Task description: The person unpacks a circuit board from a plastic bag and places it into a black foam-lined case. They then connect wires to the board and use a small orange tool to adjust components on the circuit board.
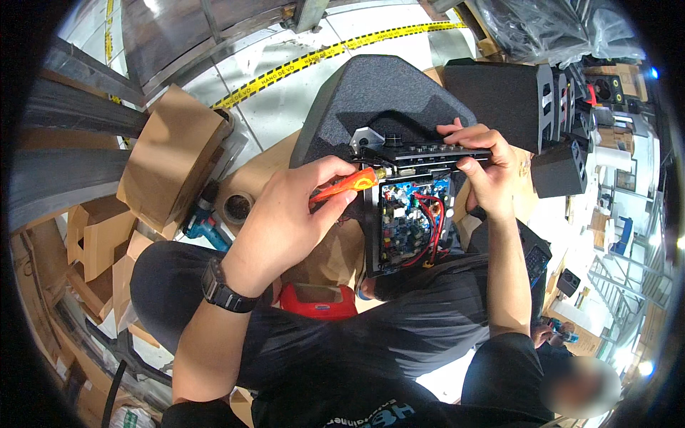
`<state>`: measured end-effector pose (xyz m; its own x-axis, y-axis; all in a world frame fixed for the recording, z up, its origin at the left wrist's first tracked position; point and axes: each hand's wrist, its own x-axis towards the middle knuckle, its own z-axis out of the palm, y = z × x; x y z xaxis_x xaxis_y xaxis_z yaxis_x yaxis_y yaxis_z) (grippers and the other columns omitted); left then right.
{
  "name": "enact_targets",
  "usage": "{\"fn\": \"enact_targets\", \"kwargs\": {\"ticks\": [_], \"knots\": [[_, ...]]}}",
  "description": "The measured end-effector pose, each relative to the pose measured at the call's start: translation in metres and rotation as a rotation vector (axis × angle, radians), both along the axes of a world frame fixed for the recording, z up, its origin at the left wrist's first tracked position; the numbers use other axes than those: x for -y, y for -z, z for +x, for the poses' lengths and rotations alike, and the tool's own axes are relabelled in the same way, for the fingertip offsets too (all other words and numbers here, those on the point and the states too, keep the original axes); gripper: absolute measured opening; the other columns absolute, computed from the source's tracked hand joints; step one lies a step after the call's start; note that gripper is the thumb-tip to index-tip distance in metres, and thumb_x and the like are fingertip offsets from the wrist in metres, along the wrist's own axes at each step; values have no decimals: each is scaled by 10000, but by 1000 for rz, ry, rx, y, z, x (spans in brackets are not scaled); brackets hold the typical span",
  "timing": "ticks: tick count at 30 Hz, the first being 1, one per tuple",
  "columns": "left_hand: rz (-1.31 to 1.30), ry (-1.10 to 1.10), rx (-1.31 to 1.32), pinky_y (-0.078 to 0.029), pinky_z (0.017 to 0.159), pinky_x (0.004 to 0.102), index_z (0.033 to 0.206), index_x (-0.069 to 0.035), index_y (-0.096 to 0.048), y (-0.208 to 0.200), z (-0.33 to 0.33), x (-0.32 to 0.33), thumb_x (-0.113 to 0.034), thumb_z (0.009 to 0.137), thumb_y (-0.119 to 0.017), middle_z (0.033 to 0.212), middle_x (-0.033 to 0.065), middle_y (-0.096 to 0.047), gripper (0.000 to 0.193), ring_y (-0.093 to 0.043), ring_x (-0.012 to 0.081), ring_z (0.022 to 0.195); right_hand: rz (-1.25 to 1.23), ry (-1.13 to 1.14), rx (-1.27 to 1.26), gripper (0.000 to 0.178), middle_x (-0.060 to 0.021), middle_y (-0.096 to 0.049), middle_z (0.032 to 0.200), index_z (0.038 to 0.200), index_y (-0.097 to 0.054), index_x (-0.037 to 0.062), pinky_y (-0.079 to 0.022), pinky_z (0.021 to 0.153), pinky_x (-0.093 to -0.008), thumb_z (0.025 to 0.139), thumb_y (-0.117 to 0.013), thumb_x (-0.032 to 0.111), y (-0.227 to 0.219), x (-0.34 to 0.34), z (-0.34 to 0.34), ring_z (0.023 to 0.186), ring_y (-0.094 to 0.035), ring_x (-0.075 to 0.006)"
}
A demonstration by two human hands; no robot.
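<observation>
Here, between the two hands, an exposed circuit board.

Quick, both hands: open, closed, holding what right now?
Left hand: closed, pinching an orange, yellow-marked, tube-shaped object.
Right hand: closed, gripping the right end of a flat black panel with small knobs.

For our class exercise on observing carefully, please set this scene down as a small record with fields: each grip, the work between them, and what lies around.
Left grip: pinching an orange object, exact kind unclear
Right grip: holding the right end of a black panel with knobs
Between: circuit board in a black frame, red wires over it
Left wrist: black watch
Lower centre: red case
Left side: teal drill
Beyond: large grey box
</observation>
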<state>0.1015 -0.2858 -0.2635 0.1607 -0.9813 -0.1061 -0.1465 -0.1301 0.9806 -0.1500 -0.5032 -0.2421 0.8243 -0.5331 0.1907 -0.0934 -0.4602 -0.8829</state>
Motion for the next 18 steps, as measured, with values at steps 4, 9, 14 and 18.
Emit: {"fn": "enact_targets", "kwargs": {"ticks": [4,9,14,18], "knots": [[-49,-6,29,-544,800,415,1169,-31,-676,2,0,1,-171,982,-680,989,212,-732,233,-708,402,930,-1,-2,5,314,-182,-701,1119,1091,-592,36,-311,1206,-635,935,-776,236,0,0,0,1212,-650,-418],[-59,-13,47,-543,806,419,1165,-38,-680,2,1,1,-178,983,-683,1002,214,-729,230,-700,413,943,-10,0,-2,322,-179,-699,1121,1095,-594,38,-317,1204,-633,935,-776,251,1,0,0,1213,-650,-418],[-55,-16,104,-553,832,332,1156,38,-687,2,2,2,-114,972,-708,1024,182,-763,239,-749,229,905,-24,-4,-17,322,-178,-698,1125,1097,-594,41,-320,1205,-637,940,-771,260,0,1,0,1218,-650,-416],[-42,-9,95,-555,839,330,1154,40,-688,2,2,3,-118,975,-709,1026,177,-764,240,-749,225,912,-30,-8,-25,326,-177,-697,1126,1102,-592,42,-318,1207,-638,938,-772,260,-1,1,-1,1224,-647,-417]]}}
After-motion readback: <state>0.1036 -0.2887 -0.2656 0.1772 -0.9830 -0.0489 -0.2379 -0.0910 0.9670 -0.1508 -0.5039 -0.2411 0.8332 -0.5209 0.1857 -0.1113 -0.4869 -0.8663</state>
